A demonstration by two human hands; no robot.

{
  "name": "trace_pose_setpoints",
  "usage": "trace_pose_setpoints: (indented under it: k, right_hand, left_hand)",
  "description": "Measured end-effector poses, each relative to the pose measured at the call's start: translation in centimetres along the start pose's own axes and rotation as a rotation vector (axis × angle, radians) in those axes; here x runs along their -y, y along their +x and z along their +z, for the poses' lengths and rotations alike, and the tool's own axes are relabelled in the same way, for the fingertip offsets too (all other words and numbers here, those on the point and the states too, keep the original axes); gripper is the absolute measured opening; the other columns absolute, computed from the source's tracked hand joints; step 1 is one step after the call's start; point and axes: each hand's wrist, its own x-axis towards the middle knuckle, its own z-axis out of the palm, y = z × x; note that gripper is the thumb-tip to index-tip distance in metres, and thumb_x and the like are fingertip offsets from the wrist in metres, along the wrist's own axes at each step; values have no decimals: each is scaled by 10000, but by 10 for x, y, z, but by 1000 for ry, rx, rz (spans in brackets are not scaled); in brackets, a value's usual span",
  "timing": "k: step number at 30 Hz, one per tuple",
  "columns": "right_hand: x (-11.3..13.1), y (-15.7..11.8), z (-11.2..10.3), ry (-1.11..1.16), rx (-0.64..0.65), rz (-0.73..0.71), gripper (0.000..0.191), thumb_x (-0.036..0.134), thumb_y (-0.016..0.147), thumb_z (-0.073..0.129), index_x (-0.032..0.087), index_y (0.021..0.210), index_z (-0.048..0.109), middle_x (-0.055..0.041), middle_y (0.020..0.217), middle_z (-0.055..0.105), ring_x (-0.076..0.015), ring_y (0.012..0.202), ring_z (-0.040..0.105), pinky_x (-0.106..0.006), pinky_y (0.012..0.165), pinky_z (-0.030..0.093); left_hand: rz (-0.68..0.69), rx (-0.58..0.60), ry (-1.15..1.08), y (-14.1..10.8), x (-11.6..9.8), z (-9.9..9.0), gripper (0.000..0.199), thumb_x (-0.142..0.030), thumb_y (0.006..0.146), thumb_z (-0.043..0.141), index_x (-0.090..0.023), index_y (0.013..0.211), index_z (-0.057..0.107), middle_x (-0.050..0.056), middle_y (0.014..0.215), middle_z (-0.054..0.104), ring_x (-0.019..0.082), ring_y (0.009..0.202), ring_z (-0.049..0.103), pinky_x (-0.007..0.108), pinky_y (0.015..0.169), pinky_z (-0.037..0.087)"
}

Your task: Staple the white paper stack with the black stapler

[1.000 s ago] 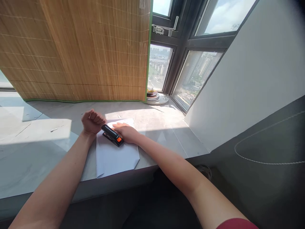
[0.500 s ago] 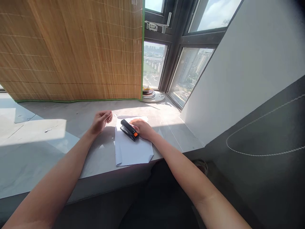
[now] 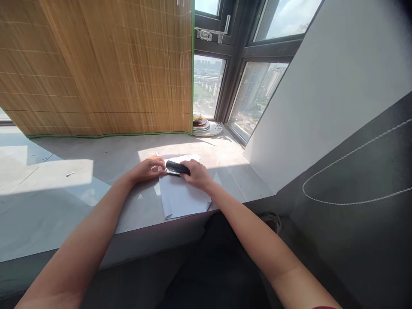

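My right hand point(image 3: 195, 172) is wrapped around the rear of a black stapler point(image 3: 175, 167), which lies roughly level over the upper part of some white paper point(image 3: 185, 199). A silvery strip shows beneath the stapler's top arm. My left hand point(image 3: 150, 168) is at the paper's left edge, its bent fingertips drawn together close to the stapler's front end. Whatever those fingers pinch is too small or hidden to make out. The paper's lower corners curl slightly near the front edge of the stone sill point(image 3: 128, 214).
Stacked plates point(image 3: 202, 126) stand in the window corner. A bamboo blind point(image 3: 106, 68) hangs along the back of the sill. A small shiny scrap point(image 3: 69, 174) lies at the left. A slanted white wall point(image 3: 289, 94) and a beaded cord point(image 3: 341, 203) are on the right.
My left hand has moved right to the paper and the stapler's front. My right hand has closed around the stapler, which has turned more level. The paper has turned slightly.
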Motion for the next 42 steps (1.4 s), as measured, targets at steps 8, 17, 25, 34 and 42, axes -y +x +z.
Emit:
trace_pose_setpoints:
  k: [8, 17, 25, 34, 42]
  right_hand:
    - [-38, -6, -12, 250, -52, -45, 405, 194, 831, 759, 221, 1235, 751, -61, 1050, 703, -212, 943, 637, -360, 891, 506]
    - [-37, -8, -16, 438, -444, 156, 403, 388, 943, 543, 206, 632, 723, 6, 584, 521, -160, 638, 514, -316, 713, 463]
    - [-41, -7, -13, 496, -481, 168, 379, 362, 803, 544, 235, 472, 413, 49, 532, 296, -116, 552, 300, -280, 559, 291]
    - [-48, -6, -13, 405, -315, 131, 413, 314, 697, 517, 261, 541, 138, 48, 597, 149, -106, 608, 157, -292, 566, 137]
    - [-54, -6, -9, 398, -216, 99, 448, 390, 749, 520, 261, 556, 136, 45, 605, 135, -108, 618, 150, -306, 588, 133]
  left_hand:
    - [-19, 89, 67, -1, -14, 0, 335, -513, 769, 845, -254, 965, 761, 49, 1001, 650, 232, 882, 559, 340, 811, 449]
    - [-48, 60, 131, -5, -20, 5, 374, -557, 776, 828, -248, 970, 745, 44, 998, 614, 227, 858, 544, 355, 878, 421]
    - [-111, -139, 112, -24, -24, 29, 298, -359, 783, 725, -239, 1053, 688, 66, 1106, 629, 253, 943, 585, 382, 861, 468]
    - [-258, -352, -329, -34, -27, 21, 135, -372, 850, 644, -245, 894, 657, 48, 960, 662, 220, 839, 609, 367, 765, 504]
    - [-238, -409, -693, -32, -12, 18, 410, -595, 845, 749, -234, 1038, 726, 123, 1309, 691, 328, 1361, 565, 462, 1110, 478]
